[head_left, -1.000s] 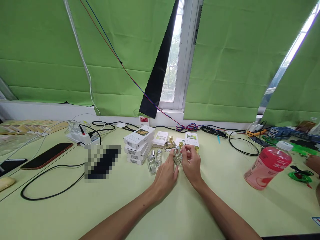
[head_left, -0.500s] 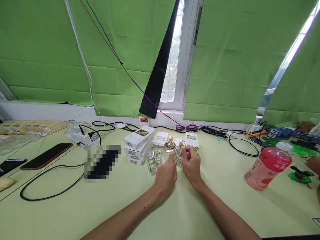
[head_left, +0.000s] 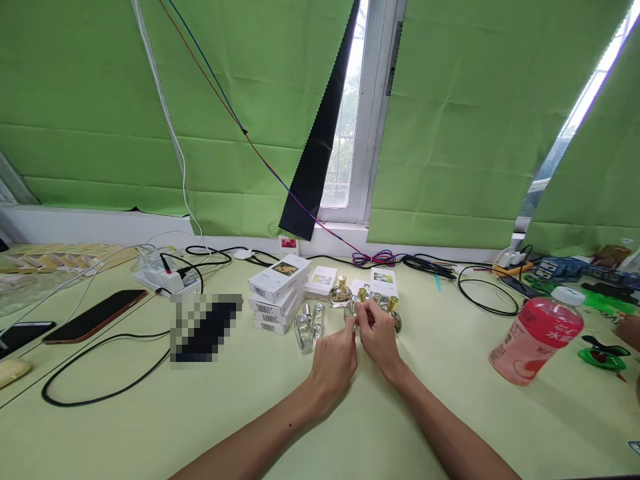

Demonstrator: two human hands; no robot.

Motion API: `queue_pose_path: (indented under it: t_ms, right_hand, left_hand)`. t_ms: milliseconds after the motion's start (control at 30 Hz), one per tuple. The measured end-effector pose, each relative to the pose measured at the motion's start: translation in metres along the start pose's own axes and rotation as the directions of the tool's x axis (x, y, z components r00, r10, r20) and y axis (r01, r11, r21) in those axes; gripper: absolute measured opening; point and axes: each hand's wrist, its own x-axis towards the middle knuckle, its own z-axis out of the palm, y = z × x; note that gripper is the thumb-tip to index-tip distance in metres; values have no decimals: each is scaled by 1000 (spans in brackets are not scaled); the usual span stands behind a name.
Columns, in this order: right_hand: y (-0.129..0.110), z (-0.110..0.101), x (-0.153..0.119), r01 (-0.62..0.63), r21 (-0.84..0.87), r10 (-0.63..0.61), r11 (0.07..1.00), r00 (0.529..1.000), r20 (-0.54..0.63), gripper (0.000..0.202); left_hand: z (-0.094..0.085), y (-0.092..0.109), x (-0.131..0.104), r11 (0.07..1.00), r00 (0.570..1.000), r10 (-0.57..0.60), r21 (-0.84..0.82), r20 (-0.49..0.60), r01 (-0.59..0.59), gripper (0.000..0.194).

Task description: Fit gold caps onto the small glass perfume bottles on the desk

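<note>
My left hand is closed, its fingers curled around a small glass perfume bottle that they mostly hide. Close against it, my right hand has its thumb and fingertips pinched together at the bottle's top; whatever lies in the pinch is hidden. Just left of my hands, two clear glass bottles are on the table. Behind stands a round perfume bottle with a gold cap. More gold-capped bottles show partly behind my right hand.
White boxes are stacked left of the bottles, with more flat boxes behind. A pink drink bottle stands at right. Phones, a power strip and black cables lie left. Another person's hand shows at the right edge.
My right hand has moved slightly left and down, so its fingertips now meet my left hand. The gold-capped bottles behind it show more.
</note>
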Motion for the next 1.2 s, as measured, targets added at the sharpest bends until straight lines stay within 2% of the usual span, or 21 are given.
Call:
queue_pose_path:
  t_ms: [267,467,567,800,933,1200]
  right_hand:
    - [1,2,-1,4,7,-4,1000,1000,-17,33]
    - [3,5,-4,20,27,-21,999,1000,12,31]
    - [4,8,-5,22,37,-23,999,999,40,30]
    - [4,11,-8,0,53,-6,999,994,112,27]
    - [2,12,-8,10,36,-15,999,991,133,22]
    - [0,13,-8,54,-10,-51,998,984,168,18]
  left_hand:
    - [-22,8,2,980,993,97,183,-69,-83,43]
    - [-42,8,9,980,973,161,145,-163,-138,29]
    - [-49,-7,10,979,963,171,145,-206,-143,29]
    - [-54,-59,7,974,925,126,220,-358,-48,32]
    - [-54,-72,6,981,945,64,193,-321,-1,33]
    - [-50,-75,3,998,982,-15,57,-188,26,27]
